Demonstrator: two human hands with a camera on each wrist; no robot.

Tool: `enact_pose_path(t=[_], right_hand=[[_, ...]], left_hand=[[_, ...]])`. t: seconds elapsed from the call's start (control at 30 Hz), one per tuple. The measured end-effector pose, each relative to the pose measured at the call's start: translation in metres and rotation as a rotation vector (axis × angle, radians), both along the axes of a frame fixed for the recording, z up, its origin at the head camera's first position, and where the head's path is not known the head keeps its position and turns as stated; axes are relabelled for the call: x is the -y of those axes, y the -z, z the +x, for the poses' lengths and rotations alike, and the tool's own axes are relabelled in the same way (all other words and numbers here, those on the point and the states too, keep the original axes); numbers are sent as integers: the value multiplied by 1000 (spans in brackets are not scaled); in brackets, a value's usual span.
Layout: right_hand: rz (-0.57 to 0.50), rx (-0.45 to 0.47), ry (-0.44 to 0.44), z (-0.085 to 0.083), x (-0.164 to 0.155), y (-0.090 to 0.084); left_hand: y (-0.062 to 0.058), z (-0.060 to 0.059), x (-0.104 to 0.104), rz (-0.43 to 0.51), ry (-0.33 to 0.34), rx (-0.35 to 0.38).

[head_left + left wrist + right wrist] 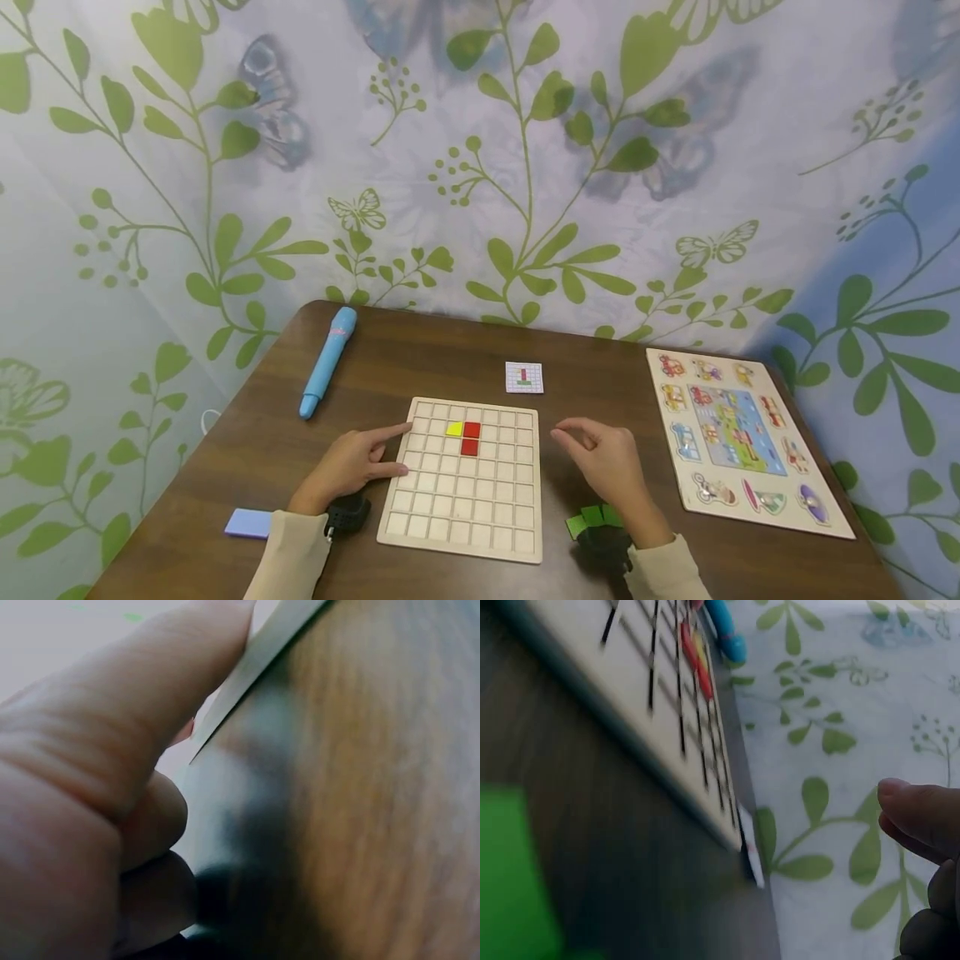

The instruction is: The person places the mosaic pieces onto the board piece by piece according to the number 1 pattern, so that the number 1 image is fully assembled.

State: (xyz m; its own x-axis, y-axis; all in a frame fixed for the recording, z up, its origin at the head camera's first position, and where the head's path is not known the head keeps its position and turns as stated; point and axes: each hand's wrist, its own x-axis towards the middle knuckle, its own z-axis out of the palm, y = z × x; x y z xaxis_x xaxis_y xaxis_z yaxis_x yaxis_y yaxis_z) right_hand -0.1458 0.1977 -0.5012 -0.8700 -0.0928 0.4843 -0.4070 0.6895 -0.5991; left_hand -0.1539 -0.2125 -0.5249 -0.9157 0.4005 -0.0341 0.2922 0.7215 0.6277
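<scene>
A pale wooden grid board (457,504) lies on the table with two red squares (470,439) and a yellow piece with a curved edge (454,428) in its cells. At the board's left edge, my left hand (356,460) touches with extended index finger and thumb; the left wrist view shows the other fingers folded. To the board's right my right hand (603,458) is raised, thumb and index tips close together, and no piece is visible between them. Green squares (588,518) lie below the right hand, partly hidden by the wrist camera.
A small pattern card (523,377) lies behind the board. A blue toy microphone (327,362) is at back left, a blue-violet block (248,523) at front left. On the right lies a wooden picture puzzle (750,433). A patterned curtain (480,167) hangs behind the table.
</scene>
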Motion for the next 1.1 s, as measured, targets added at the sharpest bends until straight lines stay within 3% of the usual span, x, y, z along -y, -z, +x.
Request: enact_pose_path(t=[0.17,0.33,0.7,1.1], right_hand=[[72,35,77,9,-27,18],[91,88,91,12,-52,28],[66,359,38,13,-83,39],[99,395,8,9,-86,43]], left_hand=[[-1,0,0,-3,0,9],[-2,0,1,2,3,5],[3,0,1,33,33,-21],[2,-2,1,-7,16,-28]])
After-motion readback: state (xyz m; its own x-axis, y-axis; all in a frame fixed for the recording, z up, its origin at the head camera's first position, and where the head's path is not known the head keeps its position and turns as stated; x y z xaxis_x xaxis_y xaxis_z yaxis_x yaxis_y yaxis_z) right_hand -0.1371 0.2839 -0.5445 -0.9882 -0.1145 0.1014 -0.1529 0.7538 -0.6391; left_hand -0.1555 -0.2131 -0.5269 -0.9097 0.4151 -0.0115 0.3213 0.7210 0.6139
